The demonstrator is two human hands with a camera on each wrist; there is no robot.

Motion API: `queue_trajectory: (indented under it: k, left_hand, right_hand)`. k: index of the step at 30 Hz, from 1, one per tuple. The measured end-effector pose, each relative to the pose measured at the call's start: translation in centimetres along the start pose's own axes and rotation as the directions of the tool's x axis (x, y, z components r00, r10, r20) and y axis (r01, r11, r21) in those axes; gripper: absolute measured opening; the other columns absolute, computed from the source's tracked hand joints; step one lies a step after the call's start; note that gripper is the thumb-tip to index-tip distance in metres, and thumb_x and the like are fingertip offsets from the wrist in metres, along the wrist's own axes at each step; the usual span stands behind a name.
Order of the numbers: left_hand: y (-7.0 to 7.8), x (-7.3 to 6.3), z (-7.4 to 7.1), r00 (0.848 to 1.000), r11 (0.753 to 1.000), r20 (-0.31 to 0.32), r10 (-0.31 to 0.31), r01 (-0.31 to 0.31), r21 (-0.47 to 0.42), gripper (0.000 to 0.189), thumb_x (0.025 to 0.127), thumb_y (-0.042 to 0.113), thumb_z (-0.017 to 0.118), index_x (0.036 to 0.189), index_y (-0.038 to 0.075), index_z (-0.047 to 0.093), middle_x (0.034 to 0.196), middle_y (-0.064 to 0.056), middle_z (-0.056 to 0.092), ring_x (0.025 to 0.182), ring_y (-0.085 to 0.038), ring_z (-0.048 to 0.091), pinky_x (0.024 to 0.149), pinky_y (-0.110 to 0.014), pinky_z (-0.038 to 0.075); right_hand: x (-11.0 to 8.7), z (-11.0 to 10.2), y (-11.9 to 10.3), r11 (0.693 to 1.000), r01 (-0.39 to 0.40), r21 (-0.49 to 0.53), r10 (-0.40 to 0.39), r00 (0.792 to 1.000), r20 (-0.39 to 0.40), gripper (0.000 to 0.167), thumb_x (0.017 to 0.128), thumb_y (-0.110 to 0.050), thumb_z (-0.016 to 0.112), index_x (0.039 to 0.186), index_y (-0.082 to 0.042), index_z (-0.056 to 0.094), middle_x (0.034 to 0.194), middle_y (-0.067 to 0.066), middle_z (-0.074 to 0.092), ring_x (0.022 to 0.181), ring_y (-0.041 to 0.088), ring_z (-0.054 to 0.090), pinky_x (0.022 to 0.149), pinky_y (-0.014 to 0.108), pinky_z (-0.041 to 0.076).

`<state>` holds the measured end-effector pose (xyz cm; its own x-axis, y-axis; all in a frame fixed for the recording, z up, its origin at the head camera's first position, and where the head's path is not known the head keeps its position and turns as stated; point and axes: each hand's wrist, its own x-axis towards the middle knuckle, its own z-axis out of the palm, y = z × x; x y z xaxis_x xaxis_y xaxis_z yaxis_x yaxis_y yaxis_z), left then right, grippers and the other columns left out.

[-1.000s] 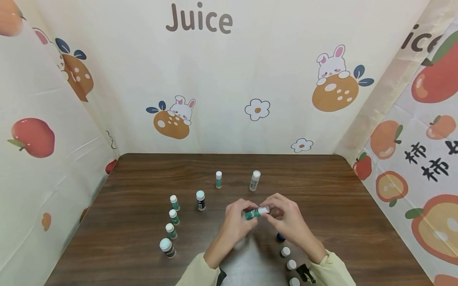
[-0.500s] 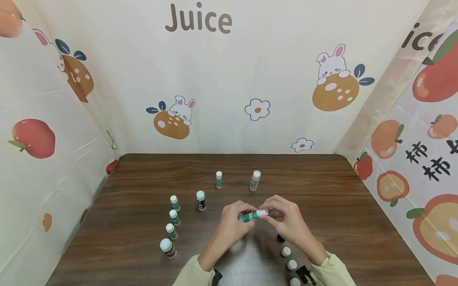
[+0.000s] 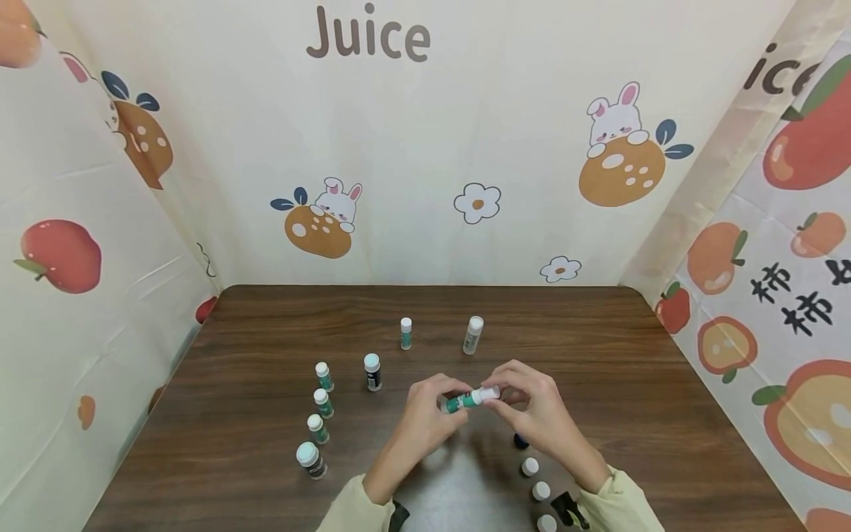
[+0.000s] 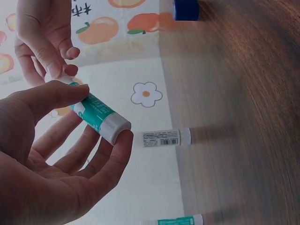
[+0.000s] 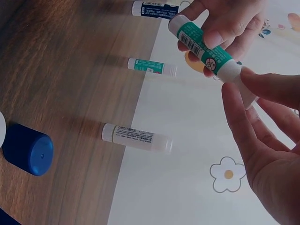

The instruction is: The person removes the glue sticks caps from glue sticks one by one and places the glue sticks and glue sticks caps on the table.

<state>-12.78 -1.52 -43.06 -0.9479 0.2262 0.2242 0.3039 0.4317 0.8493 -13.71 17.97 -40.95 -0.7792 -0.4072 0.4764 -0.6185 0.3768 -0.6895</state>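
L hand (image 3: 428,411) & R hand (image 3: 532,403) both hold one green-label glue stick (image 3: 469,400), tilted, up off the tabletop (image 3: 219,384) a bit R of ctr. L fingers & thumb are curled round its green body; R thumb & fingertips pinch the white end, gap btwn them just the stick's width. Beyond the hands, twd the far edge: small green stick (image 3: 406,335) & white-label stick (image 3: 473,336), both upright. Black-label stick (image 3: 373,373) stands L of the hands. Twd the L edge, three green sticks (image 3: 323,404) stand in a row, w/ a thicker dark-label stick (image 3: 312,461) just beside the nearest. On the R edge side, by the R forearm: blue cap (image 5: 28,149), then three white caps (image 3: 541,491).
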Motion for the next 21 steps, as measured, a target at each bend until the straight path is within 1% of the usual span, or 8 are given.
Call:
queue_trajectory:
  k: [4,12,15,18,21]
  left_hand:
    - [-0.17,-0.03,-0.05,1.0,1.0,-0.007,-0.005,0.005,-0.006,0.02,0.075,0.004,0.073,0.092,0.013,0.073,0.086,0.005,0.063,0.072,-0.012,0.053,0.059,-0.021,0.044]
    - [-0.48,-0.12,-0.15,0.999,0.998,-0.01,-0.051,0.05,-0.035,0.02,0.076,0.005,0.073,0.093,0.014,0.072,0.086,0.006,0.063,0.073,-0.013,0.054,0.06,-0.022,0.046]
    - [-0.62,-0.18,-0.24,0.998,0.997,-0.018,-0.056,0.055,-0.048,0.02,0.075,0.005,0.073,0.093,0.013,0.072,0.086,0.005,0.063,0.075,-0.013,0.054,0.061,-0.022,0.047]
    - [-0.81,-0.28,-0.33,0.998,0.996,-0.031,-0.056,0.054,-0.065,0.02,0.075,0.005,0.073,0.093,0.013,0.071,0.086,0.005,0.063,0.077,-0.013,0.056,0.062,-0.025,0.051]
    - [-0.97,-0.41,-0.43,0.997,0.995,-0.047,-0.059,0.055,-0.084,0.021,0.074,0.004,0.072,0.094,0.012,0.07,0.086,0.005,0.064,0.079,-0.013,0.057,0.065,-0.033,0.054]
  right_hand:
    - [0.05,-0.1,-0.12,1.0,0.008,0.0,-0.008,1.0,-0.01,0.03,0.07,0.008,0.078,0.093,-0.011,0.07,0.094,-0.002,0.061,0.075,0.011,0.061,0.058,0.024,0.055]
    - [0.11,-0.21,-0.53,1.0,0.013,-0.008,-0.013,1.0,-0.022,0.027,0.072,0.003,0.078,0.093,-0.01,0.07,0.094,0.001,0.062,0.073,0.013,0.062,0.057,0.025,0.055]
    - [0.0,-0.27,-0.44,1.0,0.01,-0.016,-0.011,1.0,-0.025,0.028,0.07,0.004,0.079,0.093,-0.01,0.07,0.094,0.0,0.062,0.072,0.011,0.061,0.056,0.024,0.054]
    - [-0.11,-0.37,-0.28,0.999,0.007,-0.033,-0.008,1.0,-0.023,0.03,0.07,0.005,0.079,0.093,-0.013,0.071,0.093,-0.003,0.061,0.073,0.01,0.06,0.057,0.023,0.054]
    - [-0.27,-0.43,-0.12,0.999,0.009,-0.052,-0.01,1.0,-0.023,0.033,0.07,0.005,0.079,0.095,-0.016,0.071,0.094,-0.004,0.061,0.076,0.01,0.06,0.058,0.023,0.054]
